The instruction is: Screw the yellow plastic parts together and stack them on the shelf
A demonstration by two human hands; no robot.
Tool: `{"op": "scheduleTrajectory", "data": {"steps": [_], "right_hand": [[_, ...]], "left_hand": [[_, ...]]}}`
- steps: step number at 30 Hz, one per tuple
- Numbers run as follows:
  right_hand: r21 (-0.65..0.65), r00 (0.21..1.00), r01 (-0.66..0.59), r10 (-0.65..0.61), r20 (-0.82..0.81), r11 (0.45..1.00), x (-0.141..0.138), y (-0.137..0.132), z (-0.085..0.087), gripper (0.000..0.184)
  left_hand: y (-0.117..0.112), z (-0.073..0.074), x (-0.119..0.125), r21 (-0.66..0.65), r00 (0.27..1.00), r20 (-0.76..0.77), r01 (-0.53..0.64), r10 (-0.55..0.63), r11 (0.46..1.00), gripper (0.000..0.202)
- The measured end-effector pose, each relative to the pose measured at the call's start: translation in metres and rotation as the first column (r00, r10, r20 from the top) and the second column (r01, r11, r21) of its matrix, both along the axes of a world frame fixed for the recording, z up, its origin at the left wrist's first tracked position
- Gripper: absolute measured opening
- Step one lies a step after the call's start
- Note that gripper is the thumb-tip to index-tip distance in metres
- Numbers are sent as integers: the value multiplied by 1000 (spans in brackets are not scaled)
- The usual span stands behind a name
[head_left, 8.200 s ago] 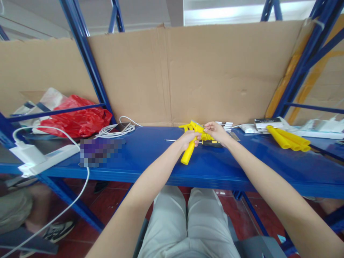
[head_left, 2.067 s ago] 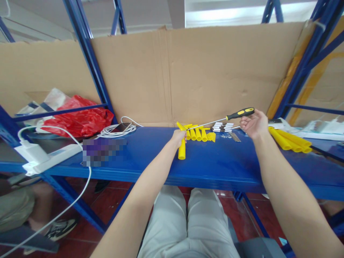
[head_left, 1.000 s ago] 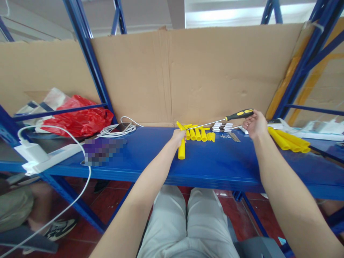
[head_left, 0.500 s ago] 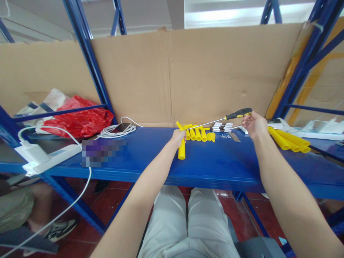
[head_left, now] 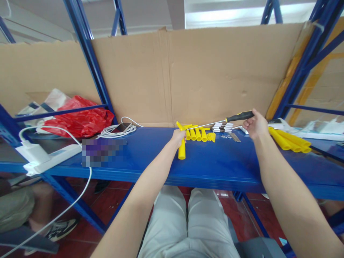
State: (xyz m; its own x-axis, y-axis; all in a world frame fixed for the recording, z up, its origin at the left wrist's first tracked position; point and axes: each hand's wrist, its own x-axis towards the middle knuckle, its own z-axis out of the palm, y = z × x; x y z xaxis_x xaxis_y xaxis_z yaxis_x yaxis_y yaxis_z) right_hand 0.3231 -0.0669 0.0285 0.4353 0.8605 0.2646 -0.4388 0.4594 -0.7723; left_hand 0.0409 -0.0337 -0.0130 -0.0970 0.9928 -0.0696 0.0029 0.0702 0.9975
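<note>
My left hand (head_left: 178, 137) is closed around a yellow plastic tube (head_left: 182, 152), which points toward me with its wide end down. In my right hand (head_left: 256, 126) the fingers pinch the handle end of a long screwdriver (head_left: 240, 116), black with yellow marks. Its thin metal shaft slants left and down to the yellow piece at my left hand; the tip is hidden there. Several more yellow tubes (head_left: 198, 134) lie in a row just right of my left hand. Beyond them are small yellow parts (head_left: 212, 137) and a stack of white pieces with dark bands (head_left: 222, 127).
Tiny bits (head_left: 226, 136) and a flat metal strip (head_left: 235, 137) lie on the blue shelf (head_left: 150, 161). More yellow tubes (head_left: 291, 141) rest right of my right arm. A white power strip (head_left: 57, 157), coiled cable (head_left: 117, 131) and red bag (head_left: 83, 116) are left. Cardboard (head_left: 215, 71) stands behind.
The screwdriver's handle has turned about its axis, its yellow marks showing less. My right hand has shifted very slightly; my left hand and the yellow tube stay put.
</note>
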Motion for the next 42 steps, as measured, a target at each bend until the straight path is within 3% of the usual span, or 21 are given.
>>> {"op": "scheduleTrajectory", "data": {"steps": [5, 15, 27, 33, 38, 42], "right_hand": [[-125, 998, 69, -70, -3, 990, -13, -13, 10, 46], [-107, 984, 174, -176, -11, 979, -16, -14, 9, 34], [-124, 992, 95, -104, -68, 988, -12, -12, 8, 44], [-110, 994, 11, -23, -109, 994, -10, -13, 10, 36], [-90, 998, 9, -15, -60, 996, -4, -5, 4, 31], [-119, 995, 90, -95, -34, 989, -4, -4, 2, 28]], "left_hand": [[1, -1, 0, 5, 1000, 16, -3, 3, 1000, 16], [-2, 1, 1, 11, 1000, -5, -1, 1, 1000, 18], [-4, 3, 1, -8, 1000, -3, -2, 2, 1000, 11], [-4, 3, 0, 4, 1000, -3, 0, 0, 1000, 16], [-2, 2, 0, 3, 1000, -1, -4, 4, 1000, 14], [-1, 1, 0, 3, 1000, 0, -8, 8, 1000, 17]]}}
